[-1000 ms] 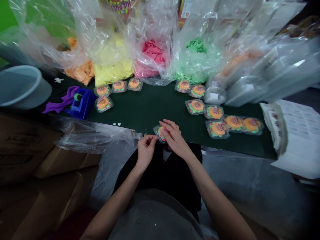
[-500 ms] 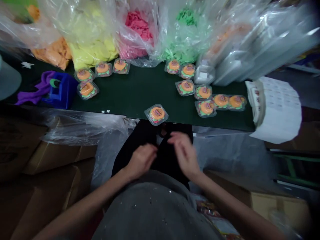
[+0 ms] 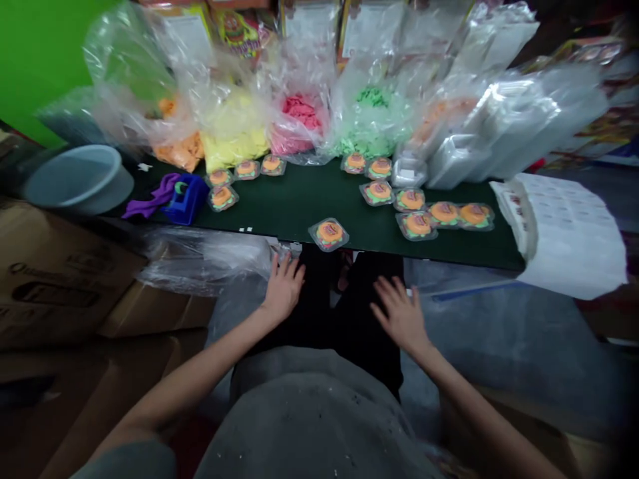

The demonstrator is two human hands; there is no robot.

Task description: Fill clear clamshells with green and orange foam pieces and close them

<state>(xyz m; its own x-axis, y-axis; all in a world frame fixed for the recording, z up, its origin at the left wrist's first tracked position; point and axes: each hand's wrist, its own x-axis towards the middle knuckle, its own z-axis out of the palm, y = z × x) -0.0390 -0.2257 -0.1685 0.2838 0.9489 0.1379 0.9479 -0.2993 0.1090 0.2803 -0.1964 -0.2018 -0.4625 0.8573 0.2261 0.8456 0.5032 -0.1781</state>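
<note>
My left hand lies flat on my left thigh, fingers spread, holding nothing. My right hand rests on my right thigh, also spread and holding nothing. Just beyond both hands, a clear plastic pack with an orange and green toy sits alone at the near edge of the dark green table. Neither hand touches it.
Several similar packs lie at the table's right and back left. Plastic bags of orange, yellow, pink and green pieces line the back. A blue tape dispenser, grey basin, label sheets and cardboard boxes surround me.
My hands left the toy pack at the table edge, drew back over my lap, then spread apart onto my thighs. The camera view tilted up and back.
</note>
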